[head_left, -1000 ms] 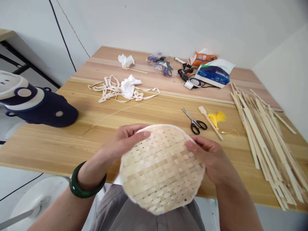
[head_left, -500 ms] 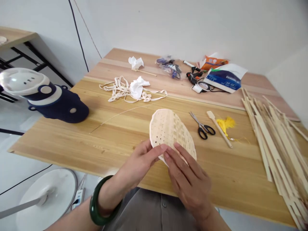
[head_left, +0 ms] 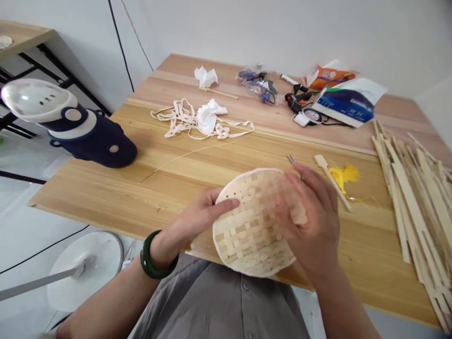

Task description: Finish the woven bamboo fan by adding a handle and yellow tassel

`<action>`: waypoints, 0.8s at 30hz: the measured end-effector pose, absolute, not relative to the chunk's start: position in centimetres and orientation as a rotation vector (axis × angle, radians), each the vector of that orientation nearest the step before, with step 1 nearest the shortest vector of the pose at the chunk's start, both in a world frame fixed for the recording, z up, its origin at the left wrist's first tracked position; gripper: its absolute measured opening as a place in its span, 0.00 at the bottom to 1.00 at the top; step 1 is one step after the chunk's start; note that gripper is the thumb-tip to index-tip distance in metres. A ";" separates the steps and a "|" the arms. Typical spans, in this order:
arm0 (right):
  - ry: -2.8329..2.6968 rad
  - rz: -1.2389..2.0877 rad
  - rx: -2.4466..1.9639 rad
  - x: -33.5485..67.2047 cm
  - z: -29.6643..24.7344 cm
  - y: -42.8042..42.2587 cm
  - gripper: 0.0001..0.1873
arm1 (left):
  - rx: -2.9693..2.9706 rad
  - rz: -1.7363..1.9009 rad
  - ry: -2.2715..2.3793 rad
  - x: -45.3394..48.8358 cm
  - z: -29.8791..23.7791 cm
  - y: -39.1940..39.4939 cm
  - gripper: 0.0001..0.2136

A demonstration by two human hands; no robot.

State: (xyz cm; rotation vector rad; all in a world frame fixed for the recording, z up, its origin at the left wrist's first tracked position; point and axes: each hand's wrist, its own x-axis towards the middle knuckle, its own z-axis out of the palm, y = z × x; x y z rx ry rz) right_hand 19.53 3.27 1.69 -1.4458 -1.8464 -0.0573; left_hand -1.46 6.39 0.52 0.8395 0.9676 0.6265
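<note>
Most of the scissors [head_left: 290, 159] — behind right fingers [head_left: 315, 182].

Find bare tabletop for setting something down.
Front left, between the thin strand and the near edge of the table; front right, between the right hand, paddle and pale strips. Crowded: back right, with glue gun, tape roll and blue packet.

the woven disc [head_left: 243, 230], round and pale straw-coloured, is made of flat strips crossing over and under, some a darker tan, with small dark gaps showing near its upper left. a narrow white border runs around the visible rim. its face is turned up and tilted toward the wearer, held at the left edge by the left hand [head_left: 201, 214]; the upper right is partly covered and blurred.
</note>
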 end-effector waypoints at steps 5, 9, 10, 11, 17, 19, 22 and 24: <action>-1.573 0.031 -1.552 19.8 0.6 3.2 0.18 | 0.827 0.968 1.116 -3.1 0.5 8.4 0.12; -1.561 0.095 -1.548 19.3 -0.2 2.5 0.16 | 0.819 0.972 1.149 -3.7 0.5 8.9 0.11; -1.571 0.088 -1.538 19.2 -0.2 2.5 0.17 | 0.807 0.922 1.143 -3.6 0.6 8.8 0.11; -1.583 0.074 -1.527 19.2 0.0 2.5 0.17 | 0.794 0.862 1.125 -3.4 0.6 8.6 0.11; -1.516 0.277 -1.631 20.3 2.2 2.8 0.19 | 0.833 0.546 0.935 -2.4 1.4 7.2 0.11; -1.429 0.521 -1.676 20.7 2.6 2.8 0.18 | 0.870 0.497 0.907 -2.5 1.6 7.1 0.12; -1.332 0.765 -1.700 20.7 2.7 2.7 0.16 | 0.895 0.458 0.896 -2.6 1.8 7.1 0.13; -1.307 0.813 -1.715 20.6 2.7 2.7 0.13 | 0.915 0.453 0.899 -2.6 2.0 7.2 0.13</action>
